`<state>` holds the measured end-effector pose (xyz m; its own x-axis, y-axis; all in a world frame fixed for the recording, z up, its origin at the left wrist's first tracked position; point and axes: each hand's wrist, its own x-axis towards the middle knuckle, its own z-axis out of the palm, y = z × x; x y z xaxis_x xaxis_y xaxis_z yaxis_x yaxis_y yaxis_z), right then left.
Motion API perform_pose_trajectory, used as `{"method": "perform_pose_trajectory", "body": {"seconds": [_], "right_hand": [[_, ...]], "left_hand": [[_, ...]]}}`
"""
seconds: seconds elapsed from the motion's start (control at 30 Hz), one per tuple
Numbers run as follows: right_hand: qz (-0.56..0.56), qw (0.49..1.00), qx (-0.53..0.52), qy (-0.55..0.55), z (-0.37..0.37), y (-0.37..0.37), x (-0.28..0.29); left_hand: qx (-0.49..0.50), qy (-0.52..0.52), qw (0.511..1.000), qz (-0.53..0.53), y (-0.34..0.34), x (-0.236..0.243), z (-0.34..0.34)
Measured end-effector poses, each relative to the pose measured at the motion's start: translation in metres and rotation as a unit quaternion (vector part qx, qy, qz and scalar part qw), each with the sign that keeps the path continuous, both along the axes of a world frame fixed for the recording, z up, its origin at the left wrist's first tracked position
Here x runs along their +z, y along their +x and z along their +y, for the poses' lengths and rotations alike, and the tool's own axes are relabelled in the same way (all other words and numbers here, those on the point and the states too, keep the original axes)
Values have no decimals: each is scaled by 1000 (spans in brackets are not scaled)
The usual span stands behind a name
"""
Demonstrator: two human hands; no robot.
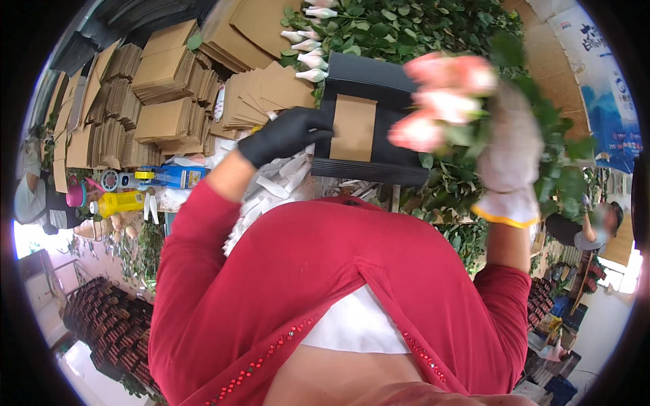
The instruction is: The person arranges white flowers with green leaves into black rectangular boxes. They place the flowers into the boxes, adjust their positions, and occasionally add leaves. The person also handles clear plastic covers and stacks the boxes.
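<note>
A black-gloved left hand of mine (284, 135) reaches to the left edge of a stack of black sheets (391, 162), its fingers loosely bent and apparently holding nothing. A rectangular brown cardboard piece (353, 127) lies on the black sheets. On the right, my right hand (508, 142), in a pale glove with a yellow cuff, grips a bunch of pink roses (433, 101) with green leaves, blurred by motion and raised beside the sheets. Whether my left fingertips touch the black sheets is unclear.
Piled cardboard sheets (162, 68), a tape dispenser (179, 176) and a yellow bottle (118, 203) are at the left. White-wrapped buds (311, 61) border leafy stems (379, 20). Crumpled white strips (277, 186) lie below my left hand. A co-worker (586, 227) is at the far right.
</note>
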<state>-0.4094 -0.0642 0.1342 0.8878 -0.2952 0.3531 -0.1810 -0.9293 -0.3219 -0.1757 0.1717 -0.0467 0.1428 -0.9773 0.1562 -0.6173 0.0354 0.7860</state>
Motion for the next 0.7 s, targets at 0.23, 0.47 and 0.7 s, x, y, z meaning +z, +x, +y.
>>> {"method": "perform_pose_trajectory", "body": {"seconds": [0.23, 0.47, 0.7], "right_hand": [[251, 963, 94, 1, 26, 13, -17], [456, 858, 235, 30, 22, 66, -104], [447, 855, 242, 100, 18, 71, -121]], "left_hand": [[-84, -38, 993, 80, -15, -70, -21], [-70, 8, 983, 171, 0, -74, -18], [-71, -45, 989, 121, -15, -45, -16]]}}
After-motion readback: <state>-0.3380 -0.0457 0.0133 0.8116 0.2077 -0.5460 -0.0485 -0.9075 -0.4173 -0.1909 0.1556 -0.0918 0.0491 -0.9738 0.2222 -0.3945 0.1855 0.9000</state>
